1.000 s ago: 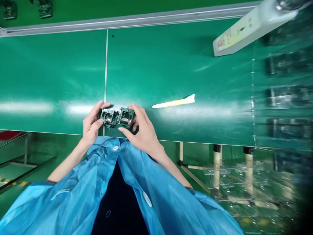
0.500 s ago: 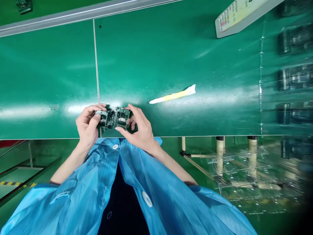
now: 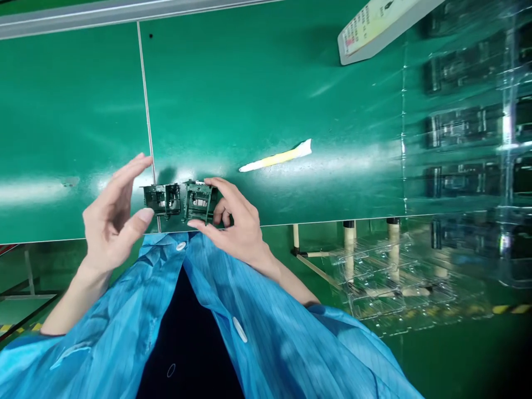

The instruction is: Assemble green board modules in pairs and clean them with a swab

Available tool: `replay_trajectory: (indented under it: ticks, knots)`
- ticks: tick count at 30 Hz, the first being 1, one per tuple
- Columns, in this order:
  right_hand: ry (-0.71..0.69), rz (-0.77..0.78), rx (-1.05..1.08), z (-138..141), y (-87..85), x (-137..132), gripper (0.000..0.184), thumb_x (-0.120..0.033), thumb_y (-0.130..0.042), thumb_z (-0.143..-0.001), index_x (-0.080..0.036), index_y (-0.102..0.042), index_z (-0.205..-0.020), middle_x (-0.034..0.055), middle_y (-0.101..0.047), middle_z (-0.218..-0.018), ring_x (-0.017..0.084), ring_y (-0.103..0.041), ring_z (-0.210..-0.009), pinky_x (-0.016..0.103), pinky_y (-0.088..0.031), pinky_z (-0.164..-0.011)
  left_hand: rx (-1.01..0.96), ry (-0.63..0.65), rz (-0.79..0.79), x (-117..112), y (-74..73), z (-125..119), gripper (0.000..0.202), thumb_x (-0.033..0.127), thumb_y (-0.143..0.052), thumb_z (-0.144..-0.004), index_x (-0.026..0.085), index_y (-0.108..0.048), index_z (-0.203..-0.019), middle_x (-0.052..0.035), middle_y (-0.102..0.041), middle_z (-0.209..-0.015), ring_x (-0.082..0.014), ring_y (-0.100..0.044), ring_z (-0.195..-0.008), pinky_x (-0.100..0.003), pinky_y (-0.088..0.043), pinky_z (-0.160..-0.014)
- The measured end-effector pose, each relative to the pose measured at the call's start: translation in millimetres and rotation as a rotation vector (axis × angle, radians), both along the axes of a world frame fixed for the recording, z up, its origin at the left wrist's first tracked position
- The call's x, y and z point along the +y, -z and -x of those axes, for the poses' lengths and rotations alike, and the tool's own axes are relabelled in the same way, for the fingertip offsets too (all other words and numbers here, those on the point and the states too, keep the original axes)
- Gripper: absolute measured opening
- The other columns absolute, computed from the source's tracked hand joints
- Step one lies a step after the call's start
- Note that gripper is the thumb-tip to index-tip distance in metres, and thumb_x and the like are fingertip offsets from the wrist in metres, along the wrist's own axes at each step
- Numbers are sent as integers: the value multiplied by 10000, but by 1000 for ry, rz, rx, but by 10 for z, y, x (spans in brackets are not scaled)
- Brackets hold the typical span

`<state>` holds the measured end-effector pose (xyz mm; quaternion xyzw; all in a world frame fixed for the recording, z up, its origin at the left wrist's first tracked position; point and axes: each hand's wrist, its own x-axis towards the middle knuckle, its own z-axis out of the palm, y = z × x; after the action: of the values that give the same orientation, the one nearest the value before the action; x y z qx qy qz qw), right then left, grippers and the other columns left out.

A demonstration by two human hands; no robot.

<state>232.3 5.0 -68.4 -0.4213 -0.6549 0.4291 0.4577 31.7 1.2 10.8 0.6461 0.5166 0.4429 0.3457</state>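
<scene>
Two dark green, box-like slotted plastic parts sit side by side near the table's front edge: a left part [image 3: 161,200] and a right part [image 3: 198,200]. A narrow gap shows between them; whether they are joined I cannot tell. My left hand [image 3: 112,216] is open beside the left part, fingers raised and thumb apart, with the thumb tip close to its left side. My right hand [image 3: 236,221] grips the right part, forefinger at its far edge and thumb at its near edge, with the other fingers curled.
A slim white and yellow stick [image 3: 276,159] lies on the green table [image 3: 249,94]. At the far right stands a grey holder with a printed label [image 3: 368,30]. Clear trays with dark parts [image 3: 457,127] line the right side. Below the edge are more clear trays [image 3: 386,277].
My left hand has let go of the left part, opened and drawn away left. The two parts now show a gap. My right hand keeps its hold. The view has shifted right.
</scene>
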Motion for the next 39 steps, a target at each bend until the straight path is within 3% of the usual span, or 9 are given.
replay_trajectory:
  ticks: [4, 8, 14, 17, 20, 24, 26, 31, 39]
  knots:
    - [79, -137, -21, -39, -273, -51, 566, -442, -708, -877, -168, -523, -1336, 148, -657, -1274, 72, -583, -542, 253, -585, -520, -20, 146, 59, 70, -187, -327, 463, 162, -672, -852, 218, -621, -1308, -69, -628, -1379, -252, -508, -1377, -391, -403, -1196]
    - [151, -265, -12, -34, -353, -75, 548, -428, -692, -895, -171, -508, -1342, 147, -664, -1278, 123, -691, -668, 234, -576, -482, -89, 129, 38, 97, -214, -528, 249, 131, -623, -883, 212, -709, -1102, -70, -725, -1179, -249, -634, -1227, -404, -531, -1061]
    - [216, -407, -22, -1, -294, -72, 554, -406, -715, -882, -111, -525, -1310, 164, -703, -1206, 244, -707, -1086, 284, -646, -806, -89, 35, 34, 53, -190, -666, 192, 90, -619, -871, 202, -714, -996, -38, -755, -997, -186, -720, -989, -333, -592, -933]
    - [130, -403, -56, -108, -231, 1, 539, -437, -699, -889, -120, -540, -1295, 157, -697, -1227, 235, -698, -1102, 296, -639, -826, -20, 55, -17, 79, -202, -455, 254, 133, -646, -872, 238, -714, -1093, -39, -746, -1105, -207, -695, -1088, -366, -584, -975]
    - [41, -254, -158, -274, -114, 107, 537, -463, -685, -889, -135, -552, -1294, 139, -697, -1220, 231, -712, -1026, 325, -630, -758, 119, 32, -149, 97, -223, 29, 431, 206, -730, -821, 284, -664, -1240, -21, -696, -1261, -228, -614, -1247, -416, -480, -1135]
    - [-41, -28, -296, -297, 18, 196, 588, -433, -752, -832, -137, -552, -1299, 129, -713, -1159, 236, -717, -930, 340, -596, -709, 343, 93, 136, 17, -126, 536, 755, 337, -815, -757, 321, -480, -1434, -71, -545, -1470, -292, -515, -1364, -464, -494, -1103]
    - [-92, 9, -320, -189, 29, 204, 627, -439, -773, -811, -143, -539, -1312, 121, -714, -1163, 237, -713, -939, 334, -586, -711, 436, 126, 256, -33, -6, 548, 823, 401, -811, -759, 323, -413, -1475, -105, -532, -1477, -322, -522, -1352, -501, -512, -1062]
    - [-114, -130, -442, 32, -88, 156, 639, -442, -725, -859, -80, -505, -1337, 165, -689, -1233, 233, -716, -968, 301, -572, -695, 499, 12, 232, -75, 212, 294, 652, 490, -797, -753, 252, -577, -1319, -116, -655, -1299, -317, -613, -1203, -484, -533, -1008]
    - [-81, -482, -766, -114, -676, 17, 441, -313, -532, -985, -1, -555, -1296, 215, -692, -1227, 154, -686, -671, 258, -523, -550, 35, 122, 251, -142, 305, 259, 643, 440, -824, -743, 241, -582, -1305, -115, -652, -1308, -237, -650, -1169, -325, -561, -980]
